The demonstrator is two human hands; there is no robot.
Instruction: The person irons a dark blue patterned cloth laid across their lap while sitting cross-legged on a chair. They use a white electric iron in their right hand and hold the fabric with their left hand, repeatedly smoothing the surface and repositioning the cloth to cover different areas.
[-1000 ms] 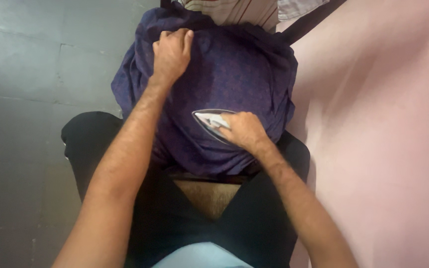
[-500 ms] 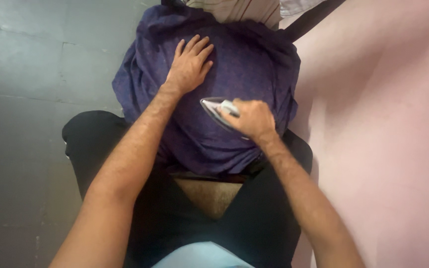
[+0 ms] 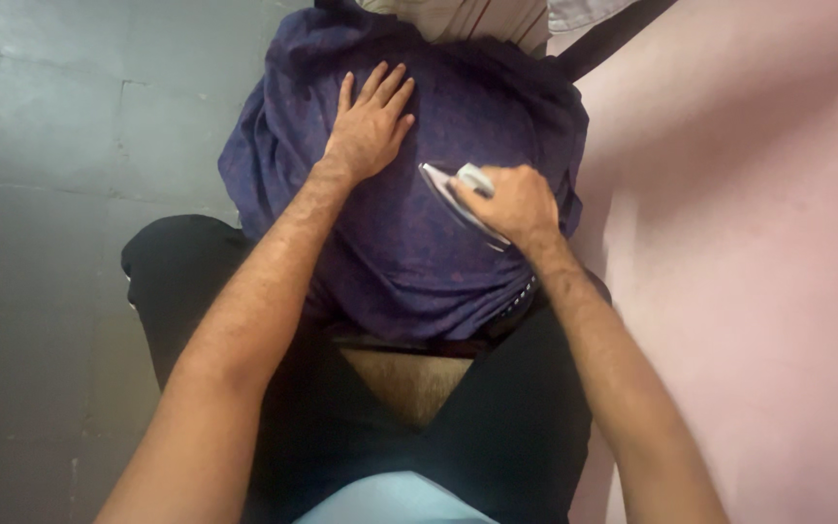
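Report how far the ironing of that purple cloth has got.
Done: the middle of the purple cloth near the person looks fairly flat.
In hand: the right hand grips the iron, which rests on the cloth's upper right part, while the left hand lies flat with fingers spread on the cloth beside it.
Left: the top and left edges are bunched in folds. How smooth the rest is cannot be told.
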